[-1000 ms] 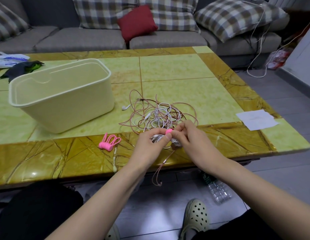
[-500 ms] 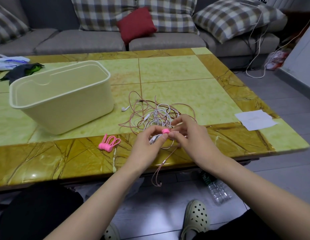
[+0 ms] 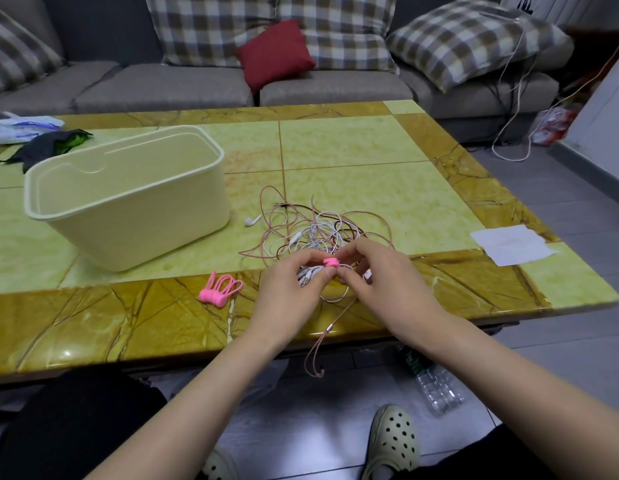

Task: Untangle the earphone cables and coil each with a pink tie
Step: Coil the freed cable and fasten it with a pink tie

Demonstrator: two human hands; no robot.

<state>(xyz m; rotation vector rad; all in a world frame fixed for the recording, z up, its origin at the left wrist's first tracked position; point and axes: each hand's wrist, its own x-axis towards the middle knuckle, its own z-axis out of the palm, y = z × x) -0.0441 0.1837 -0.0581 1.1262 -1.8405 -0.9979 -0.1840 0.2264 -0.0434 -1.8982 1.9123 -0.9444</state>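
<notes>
Okay: left hand (image 3: 287, 289) and right hand (image 3: 387, 285) both pinch the tie (image 3: 330, 262) on a white coil (image 3: 309, 273) at the near table (image 3: 128, 323) edge, beside the tangle (image 3: 318, 230). Advice: keep loops bunched, close tie snug, avoid snagging loose strands.

Table (image 3: 335, 143): green and amber marble.
Bin (image 3: 128, 216): cream plastic, on the left half.
Paper (image 3: 512, 244): white sheet at the right edge.
Cushion (image 3: 275, 53): red, on grey sofa (image 3: 162, 88).
Bottle (image 3: 436, 386): clear, on floor (image 3: 318, 417).

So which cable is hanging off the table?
The pinkish cable: its end dangles below the table edge. The white cable and brown cable lie on top.
</notes>
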